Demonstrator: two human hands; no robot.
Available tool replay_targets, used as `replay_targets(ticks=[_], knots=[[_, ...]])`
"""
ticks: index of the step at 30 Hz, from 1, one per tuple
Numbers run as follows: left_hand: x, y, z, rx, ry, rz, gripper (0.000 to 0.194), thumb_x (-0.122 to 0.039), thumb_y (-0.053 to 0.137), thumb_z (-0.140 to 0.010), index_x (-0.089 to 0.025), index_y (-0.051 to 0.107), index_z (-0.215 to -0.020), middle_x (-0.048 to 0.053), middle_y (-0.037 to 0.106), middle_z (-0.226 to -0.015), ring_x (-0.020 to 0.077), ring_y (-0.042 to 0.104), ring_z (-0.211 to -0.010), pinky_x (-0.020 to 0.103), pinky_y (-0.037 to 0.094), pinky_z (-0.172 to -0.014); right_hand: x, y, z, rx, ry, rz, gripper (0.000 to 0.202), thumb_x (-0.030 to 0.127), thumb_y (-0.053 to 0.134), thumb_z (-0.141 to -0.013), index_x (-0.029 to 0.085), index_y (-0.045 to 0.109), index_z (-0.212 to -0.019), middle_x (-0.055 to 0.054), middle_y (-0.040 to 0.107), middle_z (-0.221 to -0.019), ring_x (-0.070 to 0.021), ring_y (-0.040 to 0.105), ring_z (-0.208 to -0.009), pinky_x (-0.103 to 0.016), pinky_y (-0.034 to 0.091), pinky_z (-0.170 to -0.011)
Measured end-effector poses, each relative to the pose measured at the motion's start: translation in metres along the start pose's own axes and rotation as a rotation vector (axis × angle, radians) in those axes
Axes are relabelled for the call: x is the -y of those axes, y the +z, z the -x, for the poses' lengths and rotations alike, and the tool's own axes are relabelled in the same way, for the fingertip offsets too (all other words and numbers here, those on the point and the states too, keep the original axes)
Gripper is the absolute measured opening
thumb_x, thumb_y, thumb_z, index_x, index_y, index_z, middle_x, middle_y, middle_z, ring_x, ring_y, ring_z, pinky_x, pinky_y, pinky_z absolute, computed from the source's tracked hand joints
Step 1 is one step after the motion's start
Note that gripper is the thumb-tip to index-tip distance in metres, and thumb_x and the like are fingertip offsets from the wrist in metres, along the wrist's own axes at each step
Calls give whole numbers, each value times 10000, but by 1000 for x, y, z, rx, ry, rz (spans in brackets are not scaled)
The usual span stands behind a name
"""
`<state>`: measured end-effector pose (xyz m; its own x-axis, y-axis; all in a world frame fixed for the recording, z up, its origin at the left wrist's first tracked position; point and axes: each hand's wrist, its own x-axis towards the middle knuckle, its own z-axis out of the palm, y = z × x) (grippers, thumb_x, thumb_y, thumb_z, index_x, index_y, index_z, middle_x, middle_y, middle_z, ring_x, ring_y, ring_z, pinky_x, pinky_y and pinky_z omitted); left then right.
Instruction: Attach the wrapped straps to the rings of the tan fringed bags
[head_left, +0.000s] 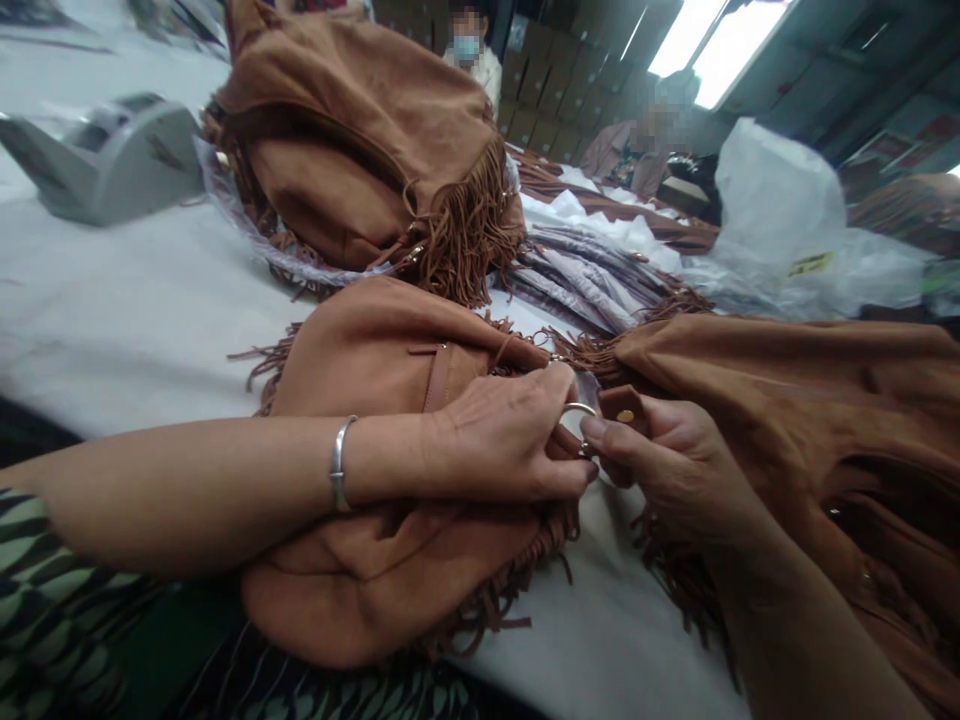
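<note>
Head view: wearing a green, dark-patterned garment [45,600] close to the body and a smooth silver bangle [341,465] above the left hand [517,435], reaching over a tan fringed handbag [360,340] on the near side of a white table [127,310]. Closing the left fingers together on a narrow brown strap [564,440], just beside a thin, round metal ring [579,407]; pinching a flat, square-edged leather tab [611,402] in the right hand [679,460], with the thumb also touching the ring. Judging the bag's body as being already sewn, but the hardware as being midway, not yet let go. Being unable to tell, behind the knuckles, about any joining of strap or tab to the ring; finding no sure sign of fastening at the round, gold-coloured stud [625,416]. Noting suede-like, softly folding panels and thong-like fringe [487,610]. Looking rightward at a creased brown bag [750,370]; looking beyond at a bulging, rounded brown bag [375,110] partly in clear plastic, a hard grey tape dispenser [142,160], and a crinkled translucent sack [780,190]. Facing, farthest off, a masked co-worker [476,65] before stacked cartons [540,80].
</note>
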<state>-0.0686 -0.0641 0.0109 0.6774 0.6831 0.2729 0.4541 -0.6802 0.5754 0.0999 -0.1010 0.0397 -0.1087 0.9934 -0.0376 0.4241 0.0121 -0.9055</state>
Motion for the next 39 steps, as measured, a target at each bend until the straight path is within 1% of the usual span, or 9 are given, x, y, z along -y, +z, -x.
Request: replay_targets(ticks=[6,9,13,17,20,24,31,36,39], knots=[[5,-8,-5,75,96,269,200,-279,520,-728,-149,491,-878,-17,545,-706,109,494,-608,224,362,-543,4,-2,2,40,-17,7,218,361,637,-776,147,616,-737,17,514,-584,-89,427,-495,-208,353,-454],[10,-9,-9,182,31,561,94,-223,479,-729,-141,511,-764,-27,496,-680,87,455,-612,207,343,-539,5,-4,3,45,-63,137,220,361,619,-797,145,639,-758,14,499,-568,-93,418,-487,-204,336,-424],[16,-9,-12,346,-76,826,107,-232,470,-743,-137,500,-705,-49,421,-616,61,383,-549,195,298,-502,15,-6,0,137,-88,246,230,358,582,-815,142,660,-799,19,465,-542,-88,378,-465,-195,292,-385],[14,-12,-12,241,70,619,46,-155,462,-702,-136,500,-719,-43,459,-656,73,418,-600,197,332,-540,25,-4,-5,187,-66,274,223,324,552,-814,143,640,-718,21,443,-536,-87,361,-474,-197,277,-402],[11,-16,-10,150,147,403,44,-163,472,-715,-137,488,-746,-39,480,-672,79,438,-606,199,332,-540,28,0,-4,106,-14,237,219,322,572,-789,145,598,-662,15,469,-561,-96,384,-505,-209,305,-447],[9,-20,-7,153,199,307,70,-188,480,-727,-144,482,-782,-28,515,-709,89,468,-621,201,352,-558,30,4,3,29,34,212,217,310,613,-755,150,552,-621,46,397,-517,-70,296,-461,-204,220,-412],[1,-26,-4,186,212,168,100,-237,460,-753,-151,491,-793,-10,556,-711,104,502,-613,209,371,-559,35,8,11,26,51,212,181,284,595,-753,136,575,-651,27,470,-570,-83,353,-501,-214,265,-458],[-11,-23,2,64,161,-175,199,-306,406,-789,-149,519,-838,55,603,-790,181,553,-656,293,434,-590,36,14,12,-84,-28,411,164,243,561,-739,132,602,-626,19,487,-537,-98,397,-496,-219,298,-457],[-16,-18,7,23,104,-253,261,-334,371,-815,-143,530,-894,90,611,-868,239,589,-740,348,478,-609,32,20,16,-161,-103,486,160,224,558,-716,141,590,-583,6,533,-557,-112,451,-526,-216,352,-494]])
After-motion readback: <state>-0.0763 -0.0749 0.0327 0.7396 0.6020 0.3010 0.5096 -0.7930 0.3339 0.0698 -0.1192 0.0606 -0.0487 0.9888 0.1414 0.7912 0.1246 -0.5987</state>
